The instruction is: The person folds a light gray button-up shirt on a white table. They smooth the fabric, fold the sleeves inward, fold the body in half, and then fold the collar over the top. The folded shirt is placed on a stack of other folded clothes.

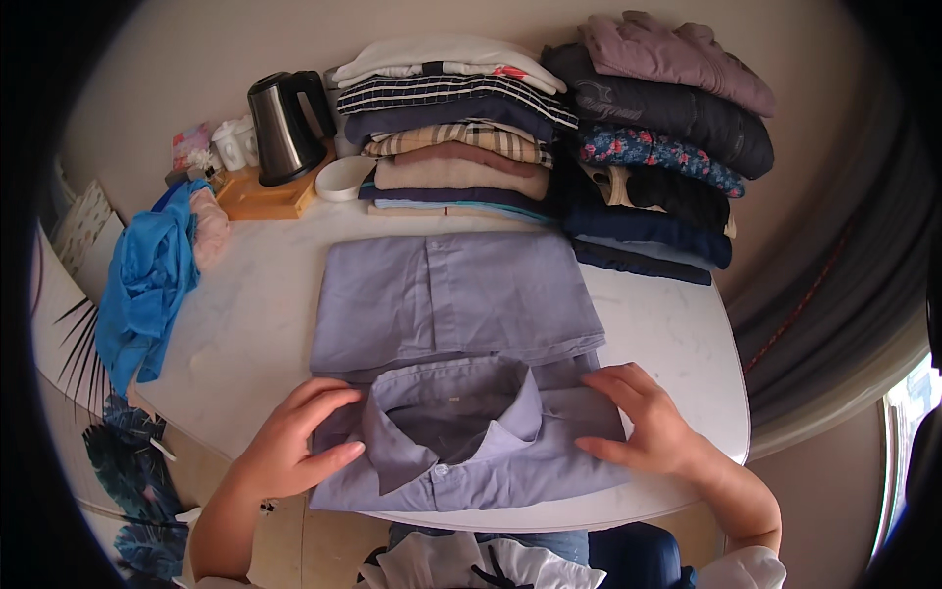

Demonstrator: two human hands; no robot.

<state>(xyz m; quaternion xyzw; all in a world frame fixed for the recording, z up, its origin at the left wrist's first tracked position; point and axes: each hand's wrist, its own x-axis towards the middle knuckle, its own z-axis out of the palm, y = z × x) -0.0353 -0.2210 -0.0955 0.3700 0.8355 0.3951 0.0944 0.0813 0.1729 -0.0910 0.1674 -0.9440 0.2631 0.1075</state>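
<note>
"One shirt (466,427), I count. Where exactly?"

"By the near edge of the table (226,324), collar (515,407) facing up. A panel (491,294) of matching cloth lies just beyond it; whether that's a second piece, I can't tell."

"And the fingers?"

"Left hand (294,432) at the shirt's left side, right hand (643,422) at its right. Both have fingers spread and thumbs well apart, gripping nothing that I can see."

"How would you work it?"

"Evenly. I'd press with flat fingers, smooth from the collar outward, and shift both sides together so the collar sits centred. I'd also ease the cloth inward, since its near side could slip off the edge."

"What else, counted?"

"Two piles of clothes: a left stack (451,133) and a right stack (667,147), too overlapped to number by garment. One kettle (285,128), one bowl (343,180), one tray (265,203), one blue cloth (147,275)."
</note>
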